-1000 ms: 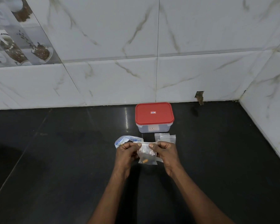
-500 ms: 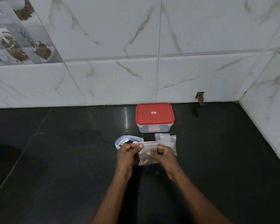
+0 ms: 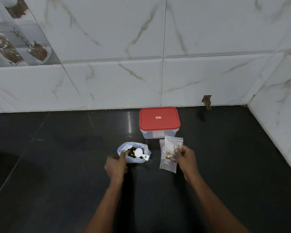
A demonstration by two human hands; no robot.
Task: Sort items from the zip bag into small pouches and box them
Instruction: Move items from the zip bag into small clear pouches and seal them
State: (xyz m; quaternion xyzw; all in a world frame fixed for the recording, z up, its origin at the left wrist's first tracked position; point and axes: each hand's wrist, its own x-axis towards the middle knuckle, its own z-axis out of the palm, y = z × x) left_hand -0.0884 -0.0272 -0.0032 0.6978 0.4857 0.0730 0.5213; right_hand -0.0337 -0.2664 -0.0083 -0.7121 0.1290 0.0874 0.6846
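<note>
Left hand [image 3: 116, 165] is down at the near left edge of the zip bag [image 3: 133, 156]. My thumb is over the rim, pinching the bag wall. The other fingers are tucked under, so that's all I can say about that grip. The bag sits open on the black table [image 3: 57, 165], with dark and yellow bits inside and a white scoop [image 3: 140, 153] lying on top, its handle pointing toward the right.

Right hand [image 3: 186, 157] has a small pouch [image 3: 173, 143] in a thumb-and-fingers pinch by its lower part, and the top sticks up toward the box. It's clear plastic with a few dark and yellow pieces showing near my thumb. There are more clear pouches [image 3: 167, 164] just under and beside it. I honestly can't tell if they're flat on the table or caught in the same grip.

The box [image 3: 159, 133] is right behind all this, near the tiled wall [image 3: 208, 78], with its red lid [image 3: 159, 120] on. It stands just beyond the held pouch, and the zip bag is off to its near left.
</note>
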